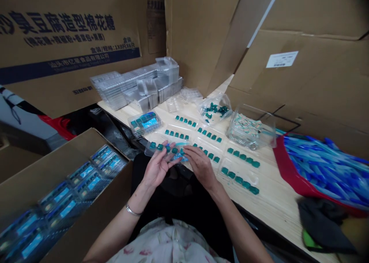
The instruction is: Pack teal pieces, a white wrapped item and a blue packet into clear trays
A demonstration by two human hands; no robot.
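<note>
My left hand [155,167] grips a clear plastic tray [147,151] from below, its thumb and fingers around the near side. A row of small dark-green square pieces [160,147] lies along this tray, and something light blue shows in it. At the tray's right end, my right hand [200,165] has its fingertips pinched together on the end green piece [182,151]; the fingers partly cover it. Just beyond my hands, several more clear trays lie on the table, each with a row of green pieces [242,156].
Stacked clear trays [129,86] stand behind. A bag of green pieces [216,111], a clear tub of small wrapped packets [246,128] and a red container of blue items [281,163] sit rightward. A filled pack [145,124] lies left, above an open carton of packs [83,174].
</note>
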